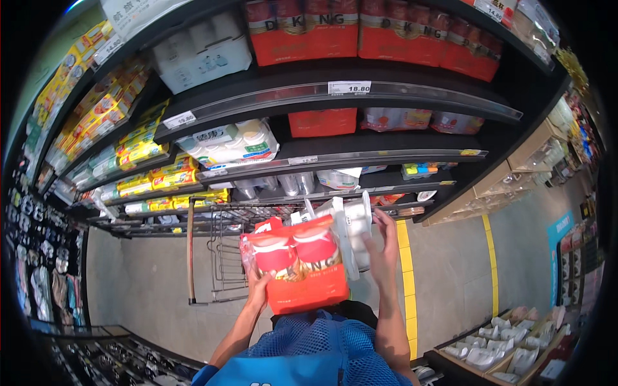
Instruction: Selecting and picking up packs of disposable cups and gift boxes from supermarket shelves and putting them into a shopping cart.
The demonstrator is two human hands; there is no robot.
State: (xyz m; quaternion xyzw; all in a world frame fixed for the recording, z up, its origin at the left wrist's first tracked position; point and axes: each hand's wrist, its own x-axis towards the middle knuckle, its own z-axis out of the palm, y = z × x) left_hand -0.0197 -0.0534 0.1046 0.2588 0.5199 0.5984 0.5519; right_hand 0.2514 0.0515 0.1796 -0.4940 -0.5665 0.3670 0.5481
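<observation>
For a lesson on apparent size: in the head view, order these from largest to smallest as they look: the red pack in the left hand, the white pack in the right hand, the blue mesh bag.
1. Blue mesh bag, widest, though nearest the camera.
2. Red pack held by the left hand.
3. White pack at the right hand, partly hidden behind the red one, so unsure.

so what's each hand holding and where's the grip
The left hand grips the red-orange multipack of cups at its lower left corner. The right hand clasps the white pack behind it along its right side.
</observation>
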